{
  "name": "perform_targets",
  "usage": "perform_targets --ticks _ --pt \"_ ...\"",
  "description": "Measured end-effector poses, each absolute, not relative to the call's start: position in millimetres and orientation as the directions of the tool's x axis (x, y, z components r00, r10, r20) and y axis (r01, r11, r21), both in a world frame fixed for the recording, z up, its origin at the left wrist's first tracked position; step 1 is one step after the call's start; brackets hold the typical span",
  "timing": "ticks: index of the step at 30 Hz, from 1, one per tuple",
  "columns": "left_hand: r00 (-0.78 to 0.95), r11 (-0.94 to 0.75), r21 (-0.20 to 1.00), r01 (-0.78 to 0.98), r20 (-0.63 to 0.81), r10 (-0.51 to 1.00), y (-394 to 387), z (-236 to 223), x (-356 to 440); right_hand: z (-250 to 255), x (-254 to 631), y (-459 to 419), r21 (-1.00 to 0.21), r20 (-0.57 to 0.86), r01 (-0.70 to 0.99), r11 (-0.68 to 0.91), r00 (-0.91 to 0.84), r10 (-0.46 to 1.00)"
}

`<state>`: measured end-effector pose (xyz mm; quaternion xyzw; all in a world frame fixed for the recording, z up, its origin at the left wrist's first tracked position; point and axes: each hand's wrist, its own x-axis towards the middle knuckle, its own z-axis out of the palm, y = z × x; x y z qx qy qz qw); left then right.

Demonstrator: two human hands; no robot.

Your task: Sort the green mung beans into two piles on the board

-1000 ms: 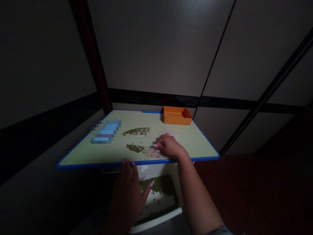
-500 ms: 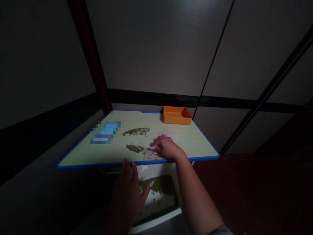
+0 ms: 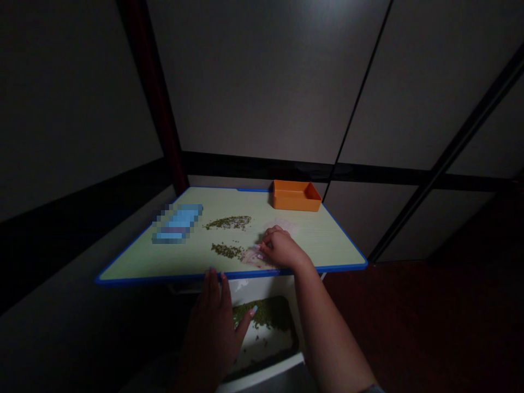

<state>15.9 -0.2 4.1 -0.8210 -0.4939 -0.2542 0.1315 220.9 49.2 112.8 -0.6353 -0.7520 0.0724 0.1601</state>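
My right hand (image 3: 282, 248) is low over the pale table top, its fingers curled in and the fingertips drawn together. Whatever they hold, if anything, is hidden. Beneath and beside its fingertips is a pinkish patch (image 3: 250, 257) on the surface. Just left of that patch is a small scatter of green grains (image 3: 226, 250). A longer strip of green grains (image 3: 229, 222) lies farther back. My left hand (image 3: 215, 322) has its fingers stretched out, their tips at the table's blue front edge and the thumb apart, over a white tub (image 3: 266, 345) holding more green grains (image 3: 272, 312).
An orange open box (image 3: 297, 204) stands at the back right of the table (image 3: 319, 248). A blurred-out light blue flat item (image 3: 180, 222) lies at the left. Behind the table rise grey panels (image 3: 262, 82); a dark red floor (image 3: 409, 311) shows at the right.
My right hand's fingertips have drawn slightly right, away from the near green grains, and are more tucked in. My left hand stays at the table edge.
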Motion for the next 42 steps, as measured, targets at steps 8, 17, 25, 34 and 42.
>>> perform_targets --ticks 8,17,25,34,42 --pt "0.377 -0.476 0.033 0.879 0.564 0.735 2 3 16 106 233 57 -0.212 0.124 0.977 0.033 -0.006 0.992" --pt "0.382 -0.479 0.031 0.877 0.56 0.735 0 3 17 106 242 57 -0.21 0.104 0.976 -0.066 0.089 0.991" --pt "0.364 -0.467 0.065 0.882 0.536 0.762 1 5 17 104 249 60 -0.33 0.215 0.938 -0.105 0.183 0.959" --pt "0.374 -0.471 0.047 0.881 0.54 0.754 0 7 17 109 244 61 -0.241 0.199 0.936 -0.257 0.307 0.931" --pt "0.38 -0.476 0.047 0.878 0.538 0.753 -1 7 16 110 233 68 -0.269 0.191 0.953 -0.139 0.194 0.962"
